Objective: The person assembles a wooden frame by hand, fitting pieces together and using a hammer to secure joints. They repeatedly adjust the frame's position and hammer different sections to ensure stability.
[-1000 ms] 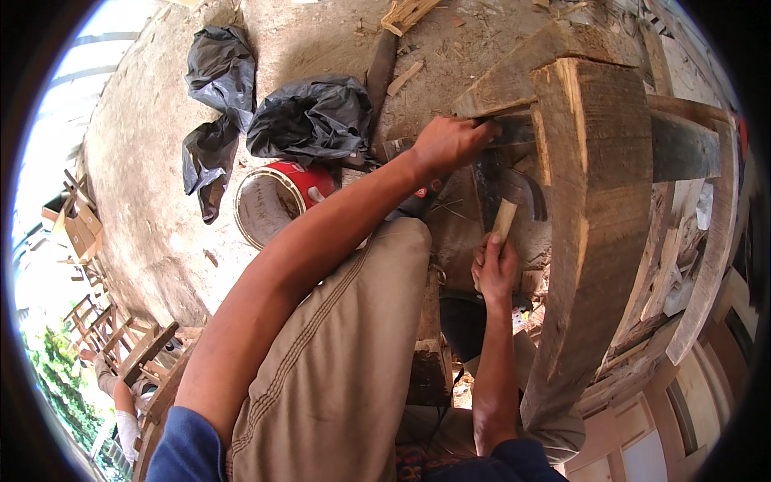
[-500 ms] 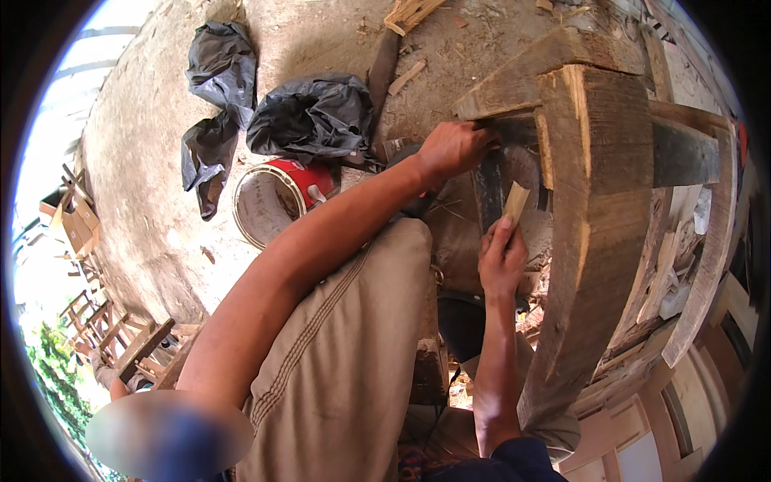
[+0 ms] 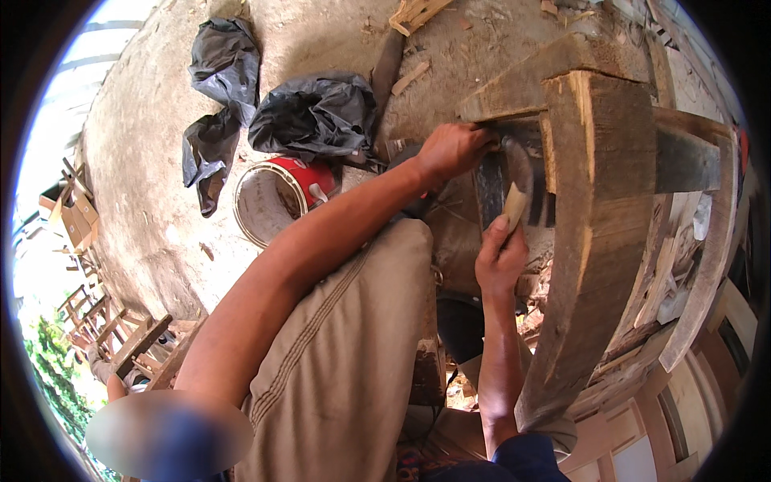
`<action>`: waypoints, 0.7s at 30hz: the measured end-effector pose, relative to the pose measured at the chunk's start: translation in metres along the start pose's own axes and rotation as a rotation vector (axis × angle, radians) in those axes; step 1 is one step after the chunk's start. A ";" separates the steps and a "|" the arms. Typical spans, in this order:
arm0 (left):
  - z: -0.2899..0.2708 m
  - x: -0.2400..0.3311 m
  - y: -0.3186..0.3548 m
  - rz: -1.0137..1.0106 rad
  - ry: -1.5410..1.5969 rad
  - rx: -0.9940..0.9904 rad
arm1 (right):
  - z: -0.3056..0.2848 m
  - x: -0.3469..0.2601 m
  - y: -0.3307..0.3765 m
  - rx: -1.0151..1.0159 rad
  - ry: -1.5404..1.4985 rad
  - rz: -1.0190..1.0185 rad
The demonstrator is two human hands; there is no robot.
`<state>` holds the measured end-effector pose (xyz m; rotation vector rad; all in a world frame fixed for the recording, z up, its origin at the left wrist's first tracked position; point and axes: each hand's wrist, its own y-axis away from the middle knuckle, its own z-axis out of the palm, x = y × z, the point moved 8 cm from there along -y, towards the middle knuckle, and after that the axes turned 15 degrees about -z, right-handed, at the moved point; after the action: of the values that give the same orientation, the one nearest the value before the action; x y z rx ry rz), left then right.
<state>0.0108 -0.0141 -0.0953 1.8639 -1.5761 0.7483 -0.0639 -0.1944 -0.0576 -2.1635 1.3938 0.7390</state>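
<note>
My left hand (image 3: 451, 149) is closed on a small dark tool whose shape I cannot make out, pressed into the joint under the upper rail of a rough wooden frame (image 3: 598, 201). Just below it, my right hand (image 3: 498, 259) grips the pale wooden handle of a hammer (image 3: 514, 202). The dark hammer head points up toward my left hand, close beside the thick upright beam. My knee in tan trousers (image 3: 353, 345) fills the lower middle of the view.
A red and white bucket (image 3: 277, 201) lies on the dirt ground left of my forearm. Black plastic bags (image 3: 313, 112) lie behind it. Wood scraps (image 3: 416, 11) are at the top, and wooden frames (image 3: 128, 349) and a cardboard box (image 3: 71, 215) at the left.
My right hand has lifted the hammer up toward my left hand and the joint. My left hand has stayed at the joint.
</note>
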 end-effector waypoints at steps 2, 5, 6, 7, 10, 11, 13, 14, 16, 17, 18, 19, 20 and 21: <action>0.000 0.000 -0.002 0.005 -0.013 0.007 | 0.002 0.000 -0.002 0.002 0.038 -0.029; -0.002 0.001 0.001 0.011 0.022 0.026 | -0.004 -0.002 -0.002 0.017 -0.035 -0.008; -0.003 0.001 -0.001 0.002 0.027 0.031 | -0.005 -0.004 -0.003 0.040 -0.058 -0.022; -0.004 0.001 -0.002 -0.006 0.033 0.036 | -0.007 -0.006 0.001 0.055 -0.079 -0.033; 0.001 0.000 -0.002 -0.020 0.019 0.011 | -0.003 -0.003 0.003 0.096 -0.023 -0.122; 0.000 -0.001 -0.002 -0.012 0.023 0.027 | 0.001 0.000 0.001 0.070 0.028 -0.116; -0.001 -0.006 0.000 -0.004 0.033 0.053 | 0.004 0.001 -0.002 0.035 0.005 -0.063; 0.000 -0.007 -0.001 0.011 0.038 0.053 | 0.001 0.000 -0.001 0.029 -0.068 -0.020; -0.009 -0.002 0.001 0.028 0.051 0.038 | -0.001 -0.009 0.004 0.031 -0.164 0.031; -0.017 -0.004 0.006 0.010 0.140 0.029 | -0.001 -0.015 0.006 0.043 -0.186 0.029; -0.027 -0.005 0.009 0.005 0.225 0.025 | -0.003 -0.019 0.004 0.069 -0.207 0.020; -0.038 -0.002 0.010 0.001 0.315 0.018 | -0.003 -0.014 0.006 0.050 -0.162 0.004; -0.053 -0.004 0.008 -0.059 0.401 0.072 | 0.000 -0.004 0.010 0.032 -0.116 -0.011; -0.073 -0.001 0.004 -0.118 0.483 0.127 | 0.002 0.001 0.015 0.034 -0.115 -0.008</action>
<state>0.0028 0.0402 -0.0465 1.6780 -1.1264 1.1622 -0.0779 -0.1999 -0.0615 -2.0659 1.3290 0.8176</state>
